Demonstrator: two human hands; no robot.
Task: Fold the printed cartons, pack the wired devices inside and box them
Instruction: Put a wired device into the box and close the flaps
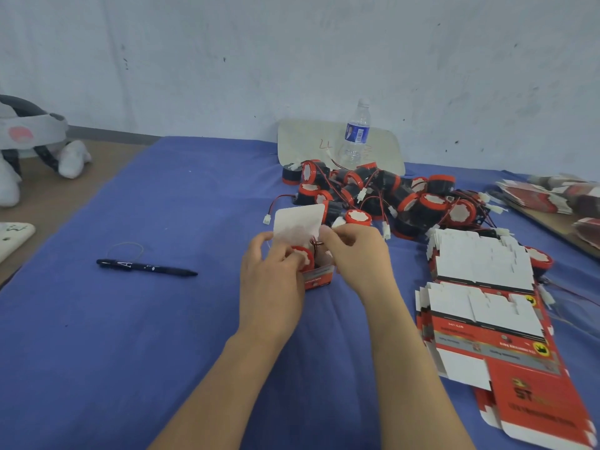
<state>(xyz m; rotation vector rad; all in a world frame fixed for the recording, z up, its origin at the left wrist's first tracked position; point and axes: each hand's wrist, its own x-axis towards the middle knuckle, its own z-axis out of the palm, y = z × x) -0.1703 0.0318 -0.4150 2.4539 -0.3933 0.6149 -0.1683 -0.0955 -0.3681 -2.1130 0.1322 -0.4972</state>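
Your left hand [272,277] and right hand [354,254] both curl round the small red card carton [319,277] mid-table, round red-capped device [303,256] inside, white flap up; tangled device pile [389,196] behind, flat cartons [480,287] right

A pale, bluish-white wall [227,43] is filling the upper part of the frame, its paint showing scattered dark specks and scuffs. A grey strip [107,131] is running along its foot at centre left. A blue cloth [113,352] is covering the work surface, spreading from mid-frame down to the lower edge. A brown surface [65,196] is lying bare beside the cloth at the left. Soft, even light is falling throughout, casting only faint shadows.
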